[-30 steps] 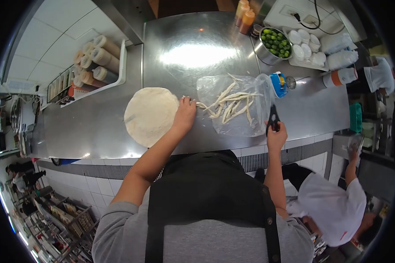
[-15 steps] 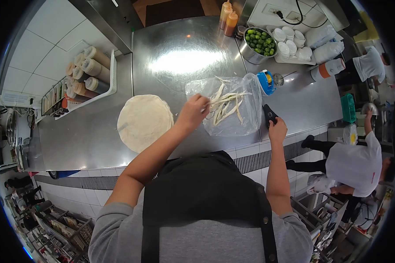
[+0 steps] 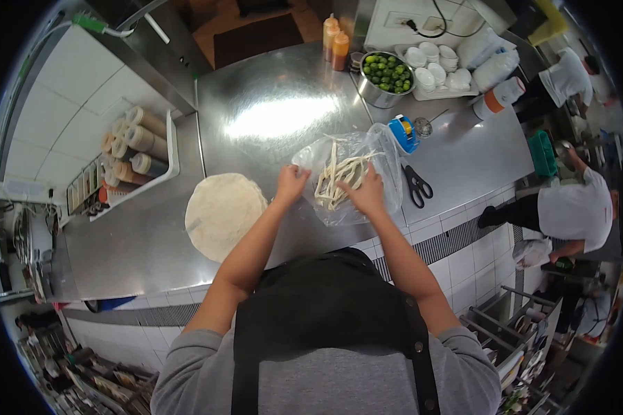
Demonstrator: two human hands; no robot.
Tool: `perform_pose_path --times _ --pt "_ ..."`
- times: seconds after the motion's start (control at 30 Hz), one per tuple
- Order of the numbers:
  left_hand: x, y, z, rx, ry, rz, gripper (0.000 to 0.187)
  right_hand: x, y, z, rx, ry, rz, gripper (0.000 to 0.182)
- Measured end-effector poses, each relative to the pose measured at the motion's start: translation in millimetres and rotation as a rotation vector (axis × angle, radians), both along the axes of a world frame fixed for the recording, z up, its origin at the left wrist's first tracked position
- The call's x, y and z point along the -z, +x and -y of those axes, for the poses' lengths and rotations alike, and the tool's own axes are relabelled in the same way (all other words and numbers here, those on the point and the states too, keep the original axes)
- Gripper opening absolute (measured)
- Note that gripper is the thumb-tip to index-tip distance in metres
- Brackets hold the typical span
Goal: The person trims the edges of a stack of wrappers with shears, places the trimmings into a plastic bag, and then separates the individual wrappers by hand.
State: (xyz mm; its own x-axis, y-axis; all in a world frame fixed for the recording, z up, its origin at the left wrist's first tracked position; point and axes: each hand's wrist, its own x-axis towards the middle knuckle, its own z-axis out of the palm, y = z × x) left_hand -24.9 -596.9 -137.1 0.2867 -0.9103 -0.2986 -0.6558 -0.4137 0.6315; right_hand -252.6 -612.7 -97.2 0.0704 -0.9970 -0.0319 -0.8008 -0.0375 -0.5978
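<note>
Off-white strips (image 3: 333, 174), prob. dough, lying in a loose tangle on a clear plastic bag (image 3: 390, 190), bag flat on the steel counter (image 3: 299, 237) approx. in front of the person. R hand (image 3: 368, 194) on the right side of the strips: thumb & fingers spread apart, strips showing between them, touching. L hand (image 3: 293, 184) at the bag's left edge, fingers curled in toward the thumb; can't tell if plastic is pinched, too small to see.

Black-handled scissors (image 3: 417, 186) on the counter just right of the bag, flat, nobody holding them. Pale flat rounds (image 3: 223, 216), stacked w/ edges slightly offset, left of the L hand, well apart from the bag.

Blue container (image 3: 403, 135) w/ something yellow in it, just beyond the bag's upper right; round metal mesh thing (image 3: 422, 127) beside it. Further back: metal pot (image 3: 379, 95) full of green limes or sim. (image 3: 387, 72), orange-ish squeeze bottles (image 3: 340, 52) near it, tray of white cups (image 3: 432, 75) to its right. White bottle w/ orange band (image 3: 493, 100) tilted in view, RH end. Far left: white crate (image 3: 174, 149) of sauce bottles (image 3: 144, 141). Co-worker in white top (image 3: 571, 211) off to the right, away from the counter.
</note>
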Motion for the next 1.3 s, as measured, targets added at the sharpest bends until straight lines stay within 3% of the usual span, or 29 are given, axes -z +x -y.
perform_pose_path --times 0.07,0.1,0.17,0.2,0.23,0.27,0.33,0.37,0.47,0.53,0.57,0.63,0.7,0.73,0.8,0.83,0.9,0.93,0.97,1.03,1.07,1.1,1.13,1.2,1.23,1.3 --pt "21 -21 0 -0.269 -0.004 -1.228 0.037 -7 26 -4 0.075 0.040 -0.065 0.097" --pt "11 -29 0 -0.251 -0.003 -1.224 0.037 7 35 -2 0.108 0.022 0.001 0.092" --pt "-12 -43 -5 -0.356 0.140 -2.013 0.030 35 41 2 0.142 0.002 0.072 0.087" --pt "-30 -51 -6 -0.347 0.138 -2.009 0.030 49 41 7 0.192 0.155 0.667 0.079" --pt "-50 -58 -6 -0.305 0.146 -1.964 0.028 55 39 12 0.226 0.309 1.263 0.070" --pt "-66 -62 -5 -0.266 0.152 -1.919 0.027 45 32 14 0.222 0.304 1.266 0.070" --pt "-85 -65 -1 -0.147 0.161 -1.785 0.028 13 7 7 0.124 0.746 1.798 0.053" --pt "-88 -65 0 -0.034 0.172 -1.646 0.029 10 1 7 0.121 0.745 1.797 0.053" --pt "-78 -52 1 -0.127 0.055 -1.474 0.033 6 -17 9 0.147 0.868 1.876 0.045" --pt "-129 -39 -7 -0.265 -0.072 -1.512 0.035 11 -27 7 0.280 0.697 1.505 0.038" --pt "-133 -17 -7 -0.290 -0.096 -1.442 0.031 15 -37 5 0.295 0.685 1.520 0.038" --pt "-143 14 -11 -0.317 -0.124 -1.377 0.027 21 -57 7 0.235 0.702 1.049 0.035" --pt "-154 27 -20 -0.076 -0.267 -0.963 0.015 16 -59 8 0.289 0.544 1.002 0.031" --pt "-154 37 -20 -0.075 -0.265 -0.966 0.015 0 -64 11 0.299 0.462 0.848 0.028" --pt "-157 48 -19 0.172 -0.308 -0.340 0.015 -8 -69 24 0.271 0.195 0.505 0.028" --pt "-162 46 -21 0.172 -0.310 -0.340 0.015 0 -72 34 0.270 0.193 0.505 0.028" --pt "-188 34 -25 -0.035 -0.419 -1.043 0.025 17 -76 56 0.060 -0.197 0.096 0.032" --pt "-170 49 -22 0.096 -0.534 -0.670 0.025 22 -80 68 -0.004 -0.087 0.046 0.036" --pt "-159 58 -22 0.092 -0.538 -0.666 0.025 23 -81 69 -0.009 -0.090 0.048 0.036" --pt "-149 70 -23 -0.020 -0.662 -0.843 0.011 26 -80 67 -0.217 -0.176 -0.309 0.053" --pt "-152 67 -27 -0.161 -0.700 -0.775 0.008 32 -77 63 -0.223 -0.185 -0.303 0.053" --pt "-151 72 -33 -0.162 -0.709 -0.767 0.008 42 -75 55 -0.273 -0.170 -0.283 0.063" --pt "-143 78 -41 -0.325 -0.721 -0.846 0.009 52 -73 46 -0.323 -0.153 -0.264 0.073" --pt "-111 80 -62 -0.636 -0.812 -0.880 0.037 55 -60 19 -0.346 -0.175 -0.247 0.079" --pt "-112 77 -76 -0.639 -0.812 -0.874 0.037 54 -51 8 -0.362 -0.191 -0.237 0.085" --pt "-120 67 -104 -0.161 -0.630 0.364 0.053 45 -32 -8 -0.468 -0.157 -0.185 0.086"
